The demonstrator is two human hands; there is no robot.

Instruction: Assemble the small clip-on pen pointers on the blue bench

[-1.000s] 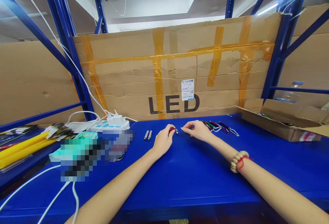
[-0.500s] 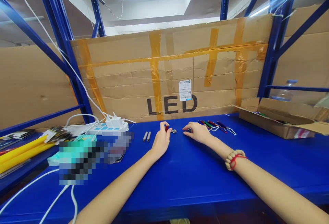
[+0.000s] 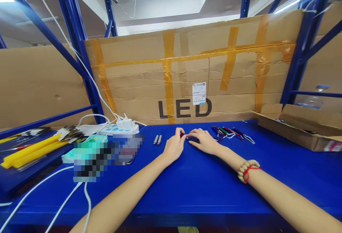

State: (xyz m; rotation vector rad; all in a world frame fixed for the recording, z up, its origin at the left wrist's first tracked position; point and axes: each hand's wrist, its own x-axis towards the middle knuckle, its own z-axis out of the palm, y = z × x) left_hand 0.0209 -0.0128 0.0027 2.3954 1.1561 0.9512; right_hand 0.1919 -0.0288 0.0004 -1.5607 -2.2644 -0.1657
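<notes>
My left hand [image 3: 174, 146] is closed around a small red object [image 3: 182, 134], mostly hidden by the fingers. Close against it, my right hand [image 3: 204, 141] has its fingers curled and fingertips drawn together beside the red object; anything between them is too small to make out. Two short silver cylinders [image 3: 157, 140] lie side by side on the blue tabletop [image 3: 208, 186], left of my left hand. Beyond my right hand is a group of slim coloured metal pieces with wire clips [image 3: 230, 133], in red, green and dark blue.
An open cardboard box [image 3: 299, 135] stands at the right. To the left are a white power strip [image 3: 117, 129] with cables, a teal packet [image 3: 93, 144], a blurred phone-like item [image 3: 130, 151] and yellow tubes [image 3: 34, 151]. A cardboard wall [image 3: 139, 83] closes off the back.
My right hand has moved left to meet my left hand at the red object. The small shiny metal pieces that lay between the hands are out of sight now. The view has shifted slightly.
</notes>
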